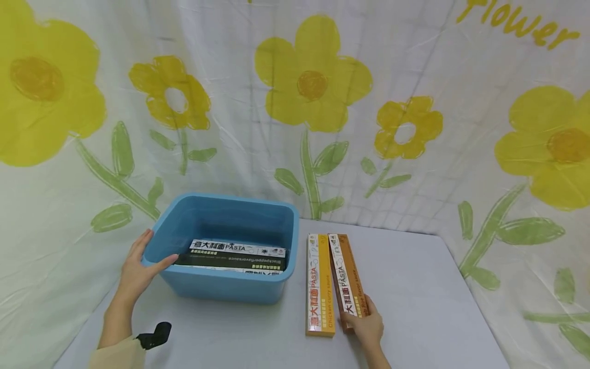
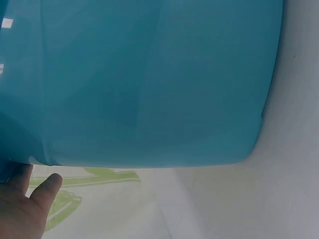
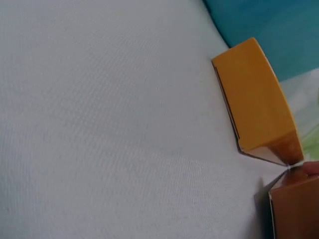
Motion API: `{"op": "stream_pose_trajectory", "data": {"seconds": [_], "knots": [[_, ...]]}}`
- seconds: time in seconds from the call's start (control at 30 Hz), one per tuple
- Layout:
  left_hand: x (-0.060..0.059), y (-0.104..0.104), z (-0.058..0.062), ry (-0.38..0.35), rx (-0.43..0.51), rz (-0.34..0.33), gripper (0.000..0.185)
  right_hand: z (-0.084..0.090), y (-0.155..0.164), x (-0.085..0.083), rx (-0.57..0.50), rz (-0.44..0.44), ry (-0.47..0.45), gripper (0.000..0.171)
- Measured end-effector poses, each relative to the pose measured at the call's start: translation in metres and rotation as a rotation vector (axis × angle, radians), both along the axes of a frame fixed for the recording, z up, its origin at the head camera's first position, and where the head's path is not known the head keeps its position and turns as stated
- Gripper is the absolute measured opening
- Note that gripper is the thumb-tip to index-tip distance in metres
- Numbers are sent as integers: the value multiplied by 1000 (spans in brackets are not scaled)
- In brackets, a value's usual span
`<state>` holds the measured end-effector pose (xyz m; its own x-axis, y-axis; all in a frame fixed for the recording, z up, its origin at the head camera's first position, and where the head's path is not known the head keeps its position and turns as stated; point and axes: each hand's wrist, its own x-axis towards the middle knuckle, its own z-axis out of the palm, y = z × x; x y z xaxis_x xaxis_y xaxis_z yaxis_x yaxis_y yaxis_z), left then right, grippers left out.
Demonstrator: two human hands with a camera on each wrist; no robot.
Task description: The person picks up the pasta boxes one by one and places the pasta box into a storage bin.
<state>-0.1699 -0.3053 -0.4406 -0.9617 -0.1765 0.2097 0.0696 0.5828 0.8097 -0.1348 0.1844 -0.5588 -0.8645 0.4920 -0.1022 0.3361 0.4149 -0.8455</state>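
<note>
My left hand (image 1: 137,266) rests spread on the near left corner of a blue plastic tub (image 1: 226,288), its thumb over the front rim. The left wrist view shows two fingers straight beside the tub's wall (image 2: 149,89). Black-and-white pasta boxes (image 1: 230,260) lie inside the tub. To its right, my right hand (image 1: 369,325) grips the near end of a brown pasta box (image 1: 349,271), thumb on the left side and fingers on the right. Close beside it lies a yellow pasta box (image 1: 319,287). Both box ends show in the right wrist view, the brown one (image 3: 299,211) partly cut off.
A white cloth covers the table (image 1: 415,297). Behind it hangs a white curtain (image 1: 239,148) printed with yellow flowers, which also runs along both sides. A black wrist mount (image 1: 155,335) sits on the left forearm.
</note>
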Motion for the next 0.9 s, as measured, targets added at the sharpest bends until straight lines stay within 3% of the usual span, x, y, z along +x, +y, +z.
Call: {"op": "stream_pose_trajectory", "data": {"seconds": [0.47,0.9], "knots": [[1,3,1,-9,-11,16,87,38,18,-2,-139,-81,6,91],[2,3,3,-14,1,8,87,115,33,6,-281,-16,149,89]]}}
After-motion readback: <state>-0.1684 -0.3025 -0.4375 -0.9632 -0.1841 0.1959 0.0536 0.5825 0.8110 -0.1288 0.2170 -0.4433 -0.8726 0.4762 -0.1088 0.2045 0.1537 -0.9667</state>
